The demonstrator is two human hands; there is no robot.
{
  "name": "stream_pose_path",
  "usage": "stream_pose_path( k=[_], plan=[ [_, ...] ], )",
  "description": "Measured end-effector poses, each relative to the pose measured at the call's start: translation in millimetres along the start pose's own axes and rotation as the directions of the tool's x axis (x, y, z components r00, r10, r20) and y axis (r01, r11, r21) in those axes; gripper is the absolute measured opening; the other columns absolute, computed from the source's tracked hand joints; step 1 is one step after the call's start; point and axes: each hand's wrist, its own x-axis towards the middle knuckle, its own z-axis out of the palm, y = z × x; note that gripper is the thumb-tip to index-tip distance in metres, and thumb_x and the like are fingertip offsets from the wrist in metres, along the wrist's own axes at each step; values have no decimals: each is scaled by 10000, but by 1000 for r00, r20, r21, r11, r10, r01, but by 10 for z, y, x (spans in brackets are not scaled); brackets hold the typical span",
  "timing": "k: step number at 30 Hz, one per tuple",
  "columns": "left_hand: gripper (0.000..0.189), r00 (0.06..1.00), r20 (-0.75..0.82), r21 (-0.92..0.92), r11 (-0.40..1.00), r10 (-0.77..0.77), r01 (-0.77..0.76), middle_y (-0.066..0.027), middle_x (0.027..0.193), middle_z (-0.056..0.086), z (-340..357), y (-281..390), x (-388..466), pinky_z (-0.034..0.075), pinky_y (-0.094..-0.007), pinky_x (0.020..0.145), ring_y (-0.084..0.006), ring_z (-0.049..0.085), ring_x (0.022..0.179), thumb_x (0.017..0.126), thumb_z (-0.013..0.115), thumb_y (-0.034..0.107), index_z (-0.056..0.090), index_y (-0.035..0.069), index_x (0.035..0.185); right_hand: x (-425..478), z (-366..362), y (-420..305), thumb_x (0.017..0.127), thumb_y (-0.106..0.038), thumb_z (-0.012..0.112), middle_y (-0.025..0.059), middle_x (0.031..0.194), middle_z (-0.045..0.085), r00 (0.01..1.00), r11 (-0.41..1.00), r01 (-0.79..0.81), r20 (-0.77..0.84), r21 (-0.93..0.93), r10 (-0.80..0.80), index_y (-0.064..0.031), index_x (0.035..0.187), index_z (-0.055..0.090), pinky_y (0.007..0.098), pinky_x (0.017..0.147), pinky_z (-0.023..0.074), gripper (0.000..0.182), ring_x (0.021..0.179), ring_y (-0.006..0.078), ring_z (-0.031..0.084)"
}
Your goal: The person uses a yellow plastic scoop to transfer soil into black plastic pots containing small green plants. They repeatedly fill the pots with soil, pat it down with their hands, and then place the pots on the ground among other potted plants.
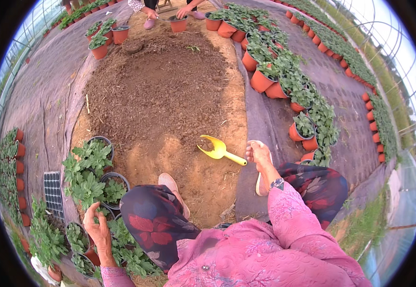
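Observation:
My left hand (pixel 97 227) is over the potted leafy plants at my left side, its fingers apart and nothing seen in them. Close beyond its fingertips are green leaves (pixel 88 189) and a dark-rimmed pot with a small plant (pixel 114 191). My right hand (pixel 259 153) hovers near my right knee with its fingers curled; whether they enclose anything is unclear. Just left of it a yellow plastic hand scoop (pixel 219 150) lies on the ground, some soil in its bowl and its handle towards my right hand. Beyond the scoop spreads a heap of dark soil (pixel 157 86).
Terracotta-coloured pots with leafy plants (pixel 262 80) line the right side. A black cell tray (pixel 53 195) lies at the left on ground cloth (pixel 57 107). Across the soil, another person's hands (pixel 183 11) are at a pot (pixel 178 24). More pots (pixel 100 51) stand at the far left.

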Motion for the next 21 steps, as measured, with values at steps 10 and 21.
stream_pose_path(
  k=[10, 21],
  plan=[
    [229, 763, 638, -333, 857, -101, 393, -95, 953, 680, 1601, 867, 766, 506, -287, 835, -151, 639, 890, 928, 568, 30, 644, -22, 1138, 2018, -1817, 402, 1002, -350, 527, 45, 981, 637, 810, 759, 0, -445, 651, 382, -105, 1153, 557, 393, 643, 523, 289, 767, 197, 638],
    [284, 461, 870, -80, 872, -176, 484, -74, 1013, 676, 2295, 1503, 1216, 487, -285, 851, -131, 614, 924, 938, 543, 62, 604, -43, 1195, 3249, -3450, 921, 995, -187, 419, 58, 841, 693, 843, 648, 63, -389, 759, 373, -22, 1034, 613, 336, 593, 555, 257, 669, 153, 665]
  ],
)
